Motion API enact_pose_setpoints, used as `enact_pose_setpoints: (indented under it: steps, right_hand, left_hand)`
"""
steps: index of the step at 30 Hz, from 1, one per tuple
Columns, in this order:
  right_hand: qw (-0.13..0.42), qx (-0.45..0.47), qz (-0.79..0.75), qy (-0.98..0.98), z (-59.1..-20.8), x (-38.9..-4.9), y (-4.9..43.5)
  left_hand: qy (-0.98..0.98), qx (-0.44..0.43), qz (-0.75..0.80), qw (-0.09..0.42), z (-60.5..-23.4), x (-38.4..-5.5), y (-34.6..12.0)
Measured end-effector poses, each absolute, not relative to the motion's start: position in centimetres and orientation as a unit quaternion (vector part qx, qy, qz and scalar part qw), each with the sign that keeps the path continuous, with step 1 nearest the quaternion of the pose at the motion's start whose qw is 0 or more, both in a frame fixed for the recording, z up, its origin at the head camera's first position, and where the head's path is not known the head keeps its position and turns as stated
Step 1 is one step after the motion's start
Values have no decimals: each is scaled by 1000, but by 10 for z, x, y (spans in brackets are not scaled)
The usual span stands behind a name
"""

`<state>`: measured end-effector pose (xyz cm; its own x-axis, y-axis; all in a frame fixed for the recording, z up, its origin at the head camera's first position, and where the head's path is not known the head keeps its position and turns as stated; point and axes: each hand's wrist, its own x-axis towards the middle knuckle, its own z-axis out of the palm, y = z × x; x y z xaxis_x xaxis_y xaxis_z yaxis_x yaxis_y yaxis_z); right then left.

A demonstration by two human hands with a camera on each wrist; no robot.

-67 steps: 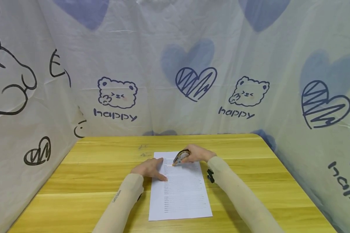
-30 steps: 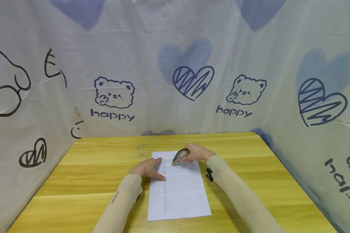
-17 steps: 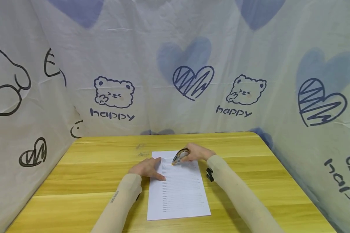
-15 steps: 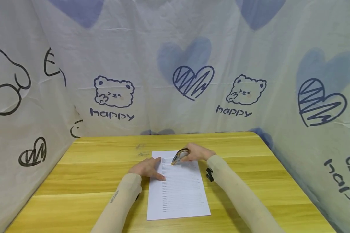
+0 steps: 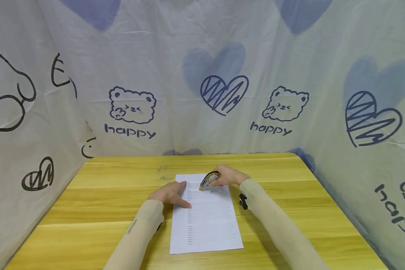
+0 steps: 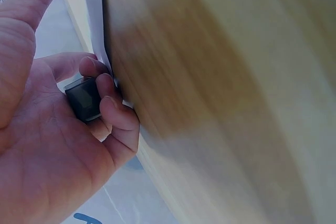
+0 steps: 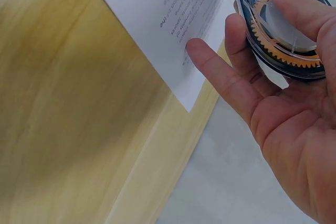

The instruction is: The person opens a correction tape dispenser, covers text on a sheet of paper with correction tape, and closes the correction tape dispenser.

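A sheet of printed white paper (image 5: 212,232) lies on the wooden table. My left hand (image 5: 170,194) rests over its upper left edge, with the thumb and index finger spread on the page. In the left wrist view, that hand's other fingers curl around a small dark cap-like piece (image 6: 84,99). My right hand (image 5: 227,175) grips a correction tape (image 5: 207,180), a dark clear case with an orange gear inside. Its orange tip meets the page near the upper printed lines. In the right wrist view, the little finger (image 7: 215,66) reaches over the printed text.
The yellow wood-grain table (image 5: 94,210) extends to both sides of the sheet. A pale curtain (image 5: 179,123) with hearts and bear drawings closes off the back and both sides. Some faint dark marks (image 5: 163,172) show on the tabletop left of the paper's top.
The head view has shifted slightly. Both hands keep nearly the same pose, and the correction tape's tip sits a touch farther right on the page than at first.
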<state>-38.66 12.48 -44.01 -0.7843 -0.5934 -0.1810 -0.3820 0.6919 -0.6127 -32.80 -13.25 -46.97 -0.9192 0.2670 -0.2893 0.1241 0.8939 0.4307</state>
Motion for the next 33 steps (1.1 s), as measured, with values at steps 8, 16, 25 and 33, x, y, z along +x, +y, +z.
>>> enact_pose_setpoints:
  steps: [8, 16, 25, 33]
  right_hand:
    - [180, -275, -274, 904, -442, -389, 126]
    - [178, -274, -276, 904, -441, -389, 127]
    - [178, -269, -274, 906, -440, -389, 129]
    - [181, -266, -279, 905, -439, -390, 131]
  left_hand:
    - [957, 104, 207, 173, -469, -328, -132]
    - [958, 102, 206, 171, -468, -328, -132]
    - [958, 104, 203, 172, -470, -329, -132]
    - [958, 110, 205, 169, -471, -330, -132]
